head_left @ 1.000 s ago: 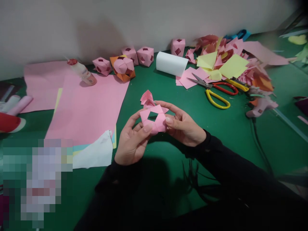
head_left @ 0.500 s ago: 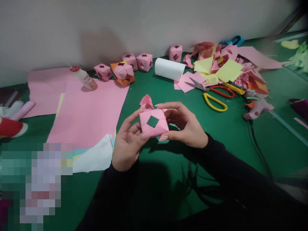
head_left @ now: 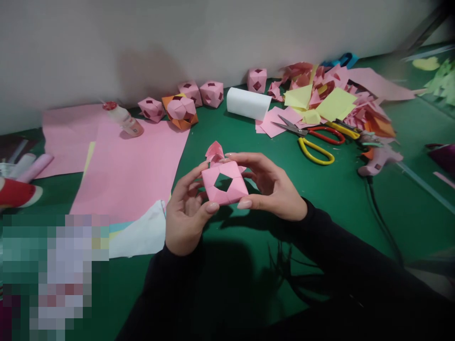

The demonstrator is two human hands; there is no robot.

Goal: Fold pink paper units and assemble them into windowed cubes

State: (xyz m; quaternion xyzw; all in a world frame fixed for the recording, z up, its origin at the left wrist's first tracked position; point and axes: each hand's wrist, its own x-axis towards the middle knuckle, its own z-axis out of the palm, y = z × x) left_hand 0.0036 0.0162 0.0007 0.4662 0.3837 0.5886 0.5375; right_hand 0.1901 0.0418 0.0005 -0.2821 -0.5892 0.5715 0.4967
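We've the pink paper frame [head_left: 239, 185] approx. mid-pic, held off the table: L hand [head_left: 186, 210] has fingers & thumb gripping its left side, R hand [head_left: 275, 187] has fingertips at top edge, thumb on lower right corner. Risk, we'd guess: too hard a squeeze buckles the folded walls; uneven pull poss. pops the joints. Surface: green tabletop [head_left: 213, 128] w/ pink sheets [head_left: 135, 170] left, scissors [head_left: 304, 132] right of ctr., paper scraps [head_left: 330, 83] upper right. Room: plain grey wall [head_left: 227, 33] across top, dim light.
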